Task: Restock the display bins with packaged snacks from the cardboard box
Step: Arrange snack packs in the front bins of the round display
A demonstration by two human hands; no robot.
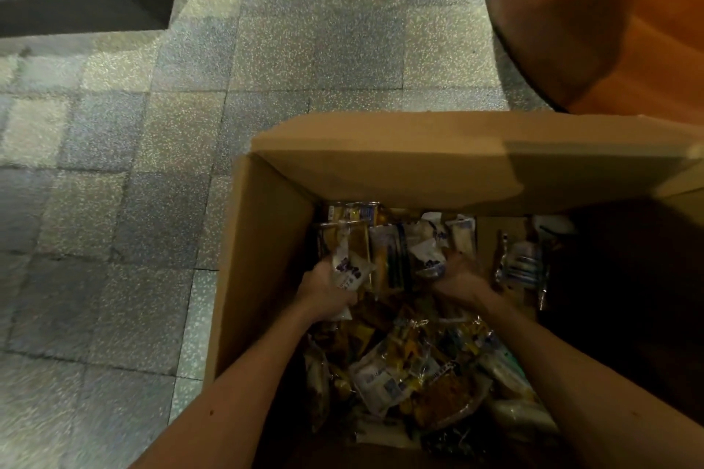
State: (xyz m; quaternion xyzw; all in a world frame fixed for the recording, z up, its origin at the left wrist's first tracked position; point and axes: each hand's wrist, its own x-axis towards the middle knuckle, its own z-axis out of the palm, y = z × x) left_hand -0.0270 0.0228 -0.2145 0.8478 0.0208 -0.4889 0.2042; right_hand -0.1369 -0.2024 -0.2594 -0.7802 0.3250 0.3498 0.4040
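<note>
left grip [325, 284] and right grip [459, 276] curl round snack packets [350, 270] inside cardboard box [263, 240].

Print on snack packets [352, 270] illegible

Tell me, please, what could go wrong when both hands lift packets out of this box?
1. The left hand grips a white packet and the right hand a second white packet among tightly stacked neighbours; these could get dragged along and drop on the floor.
2. The far flap seems to lean in over the cardboard box, so lifted packets might catch on it.
</note>
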